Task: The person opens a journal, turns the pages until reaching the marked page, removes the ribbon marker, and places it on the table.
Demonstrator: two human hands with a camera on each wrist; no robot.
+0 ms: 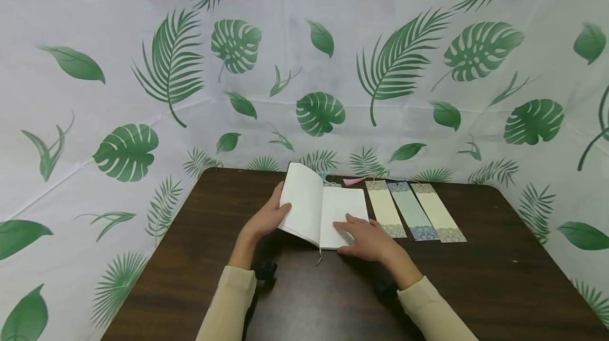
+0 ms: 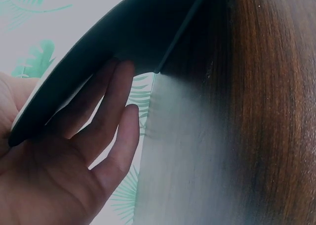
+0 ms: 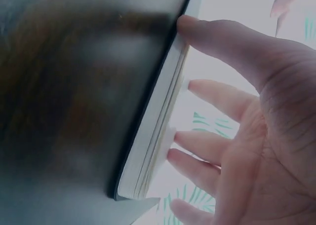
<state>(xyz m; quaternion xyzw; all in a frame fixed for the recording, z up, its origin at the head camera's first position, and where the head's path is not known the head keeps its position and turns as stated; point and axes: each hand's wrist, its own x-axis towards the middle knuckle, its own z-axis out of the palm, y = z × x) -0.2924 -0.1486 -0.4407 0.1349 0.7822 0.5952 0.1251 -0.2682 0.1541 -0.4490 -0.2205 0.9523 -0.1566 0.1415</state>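
Note:
An open notebook [image 1: 343, 214] with blank white pages and a dark cover [image 2: 133, 30] lies on the table, its left half tilted up. My left hand [image 1: 266, 218] grips that raised half, thumb on the page and fingers behind the cover. On the right-hand page rests my right hand [image 1: 368, 238], fingers spread and fairly straight. In the right wrist view its thumb [image 3: 217, 35] touches the edge of the page block [image 3: 160, 116]. A thin ribbon [image 1: 319, 260] hangs out at the bottom of the spine.
Three patterned bookmarks lie side by side right of the notebook: a cream one [image 1: 384, 206], a pale green one [image 1: 413, 211] and another cream one [image 1: 437, 211]. A pink tassel [image 1: 353, 181] lies behind them. The dark wooden table [image 1: 495, 256] meets a leaf-print cloth [image 1: 266, 119] at the back.

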